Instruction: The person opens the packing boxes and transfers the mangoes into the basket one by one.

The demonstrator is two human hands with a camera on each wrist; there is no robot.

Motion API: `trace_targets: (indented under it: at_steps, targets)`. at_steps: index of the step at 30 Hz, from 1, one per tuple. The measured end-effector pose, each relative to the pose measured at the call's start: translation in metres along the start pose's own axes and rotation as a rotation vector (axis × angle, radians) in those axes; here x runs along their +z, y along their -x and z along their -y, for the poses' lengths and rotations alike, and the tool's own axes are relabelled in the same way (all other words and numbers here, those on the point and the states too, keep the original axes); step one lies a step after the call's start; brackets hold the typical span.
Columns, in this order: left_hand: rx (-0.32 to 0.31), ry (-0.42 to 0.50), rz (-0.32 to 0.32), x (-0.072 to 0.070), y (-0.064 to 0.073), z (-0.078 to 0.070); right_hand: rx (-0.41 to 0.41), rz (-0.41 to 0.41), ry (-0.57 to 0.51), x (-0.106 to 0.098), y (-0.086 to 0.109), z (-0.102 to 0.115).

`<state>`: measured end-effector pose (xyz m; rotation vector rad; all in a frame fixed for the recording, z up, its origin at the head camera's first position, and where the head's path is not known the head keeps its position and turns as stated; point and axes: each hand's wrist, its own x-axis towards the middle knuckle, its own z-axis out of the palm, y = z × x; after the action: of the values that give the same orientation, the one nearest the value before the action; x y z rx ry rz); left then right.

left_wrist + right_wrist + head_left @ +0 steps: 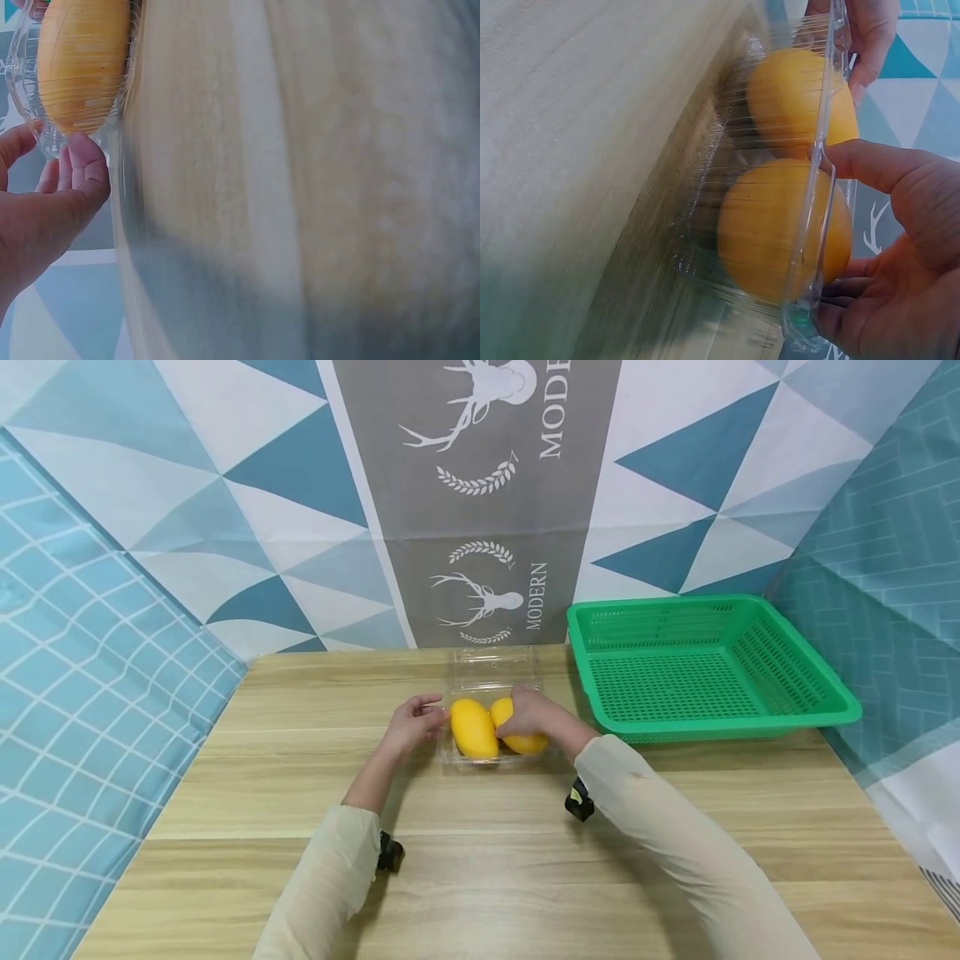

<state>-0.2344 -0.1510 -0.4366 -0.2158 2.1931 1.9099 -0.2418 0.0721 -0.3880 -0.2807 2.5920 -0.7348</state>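
Two yellow mangoes lie side by side in a clear plastic clamshell container (495,760) at the far middle of the table. My right hand (527,714) grips the right mango (776,225), thumb on one side and fingers on the other; the wall of the container partly covers it in the right wrist view. Beside the left mango (474,728), my left hand (412,722) holds the container's left edge, its fingers straddling the rim. Close up, the left hand (52,202) shows its fingertips at the container's end wall.
The container's clear lid (495,667) stands raised behind it, near the patterned backdrop (487,527). To the right is a green plastic basket (817,681) with slotted walls. The wooden table (480,877) stretches toward me.
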Motion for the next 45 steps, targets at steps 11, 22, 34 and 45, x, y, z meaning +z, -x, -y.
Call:
trace_targets:
  at_steps: [11, 22, 34, 45]
  targets:
    - [0.011, 0.036, -0.001, 0.003, 0.003, -0.004, -0.033, -0.059, -0.094, 0.000, -0.002, -0.005]
    - [-0.012, 0.085, 0.002, 0.005, 0.003, -0.001, -0.016, -0.076, -0.121, 0.000, -0.003, -0.007]
    - [-0.013, 0.099, 0.011, 0.010, 0.004, -0.004, -0.060, -0.157, -0.119, 0.000, 0.003, -0.007]
    - [-0.013, 0.119, -0.008, 0.013, 0.002, -0.001, -0.083, -0.161, -0.161, -0.001, 0.005, -0.014]
